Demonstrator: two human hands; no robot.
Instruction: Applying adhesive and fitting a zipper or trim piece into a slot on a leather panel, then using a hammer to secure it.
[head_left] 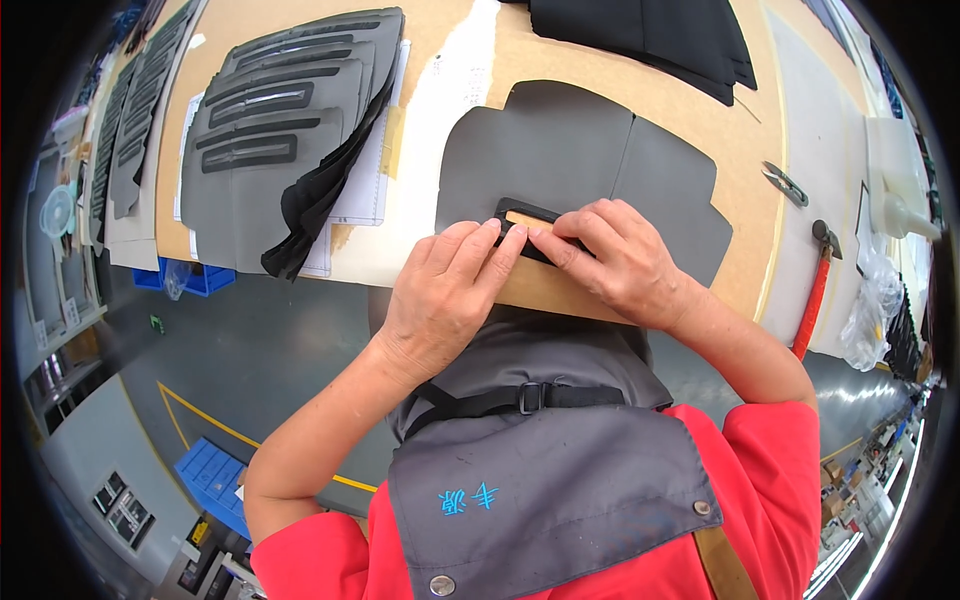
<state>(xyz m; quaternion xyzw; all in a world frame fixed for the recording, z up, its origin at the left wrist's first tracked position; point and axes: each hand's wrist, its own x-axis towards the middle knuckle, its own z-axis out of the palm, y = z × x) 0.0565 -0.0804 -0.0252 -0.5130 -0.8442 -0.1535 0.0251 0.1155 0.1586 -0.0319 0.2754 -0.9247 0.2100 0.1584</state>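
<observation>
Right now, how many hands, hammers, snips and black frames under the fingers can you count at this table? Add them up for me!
Hands: 2 (left hand, right hand)
Hammer: 1
Snips: 1
Black frame, partly hidden by the fingers: 1
Total: 5

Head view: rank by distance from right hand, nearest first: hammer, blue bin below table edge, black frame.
From the right hand:
1. Black frame: right by it, on its left.
2. Hammer: on the right.
3. Blue bin: far left.

Downward fisheye from head height.
</observation>
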